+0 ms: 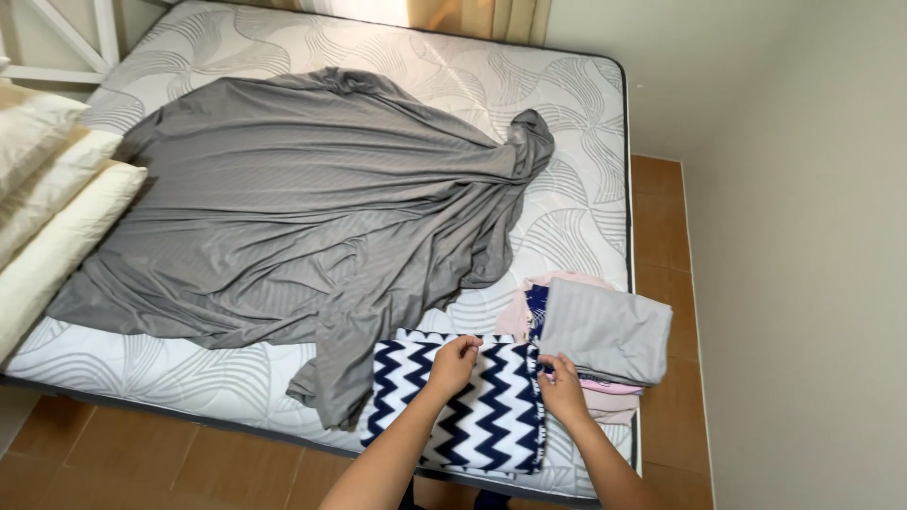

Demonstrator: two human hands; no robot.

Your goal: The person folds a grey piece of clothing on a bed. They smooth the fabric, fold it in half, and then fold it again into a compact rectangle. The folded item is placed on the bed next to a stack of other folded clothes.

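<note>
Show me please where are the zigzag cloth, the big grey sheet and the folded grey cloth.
zigzag cloth (477, 420): head view, on the middle of its navy and white front.
big grey sheet (302, 208): head view, on its spread middle part.
folded grey cloth (605, 331): head view, on its top face, above the pile.

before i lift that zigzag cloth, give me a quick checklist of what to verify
1. Left hand grips the top edge of the navy and white zigzag cloth: ok.
2. Right hand has hold of the cloth's right edge: cannot tell, the fingers sit right where it meets the folded pile.
3. Zigzag cloth lies flat and folded on the mattress: ok.
4. Cloth is free of the grey sheet: not ok, a hanging corner of the sheet meets its left edge.
5. Folded pile is neatly stacked: not ok, pink and blue layers stick out under the grey top piece.
</note>
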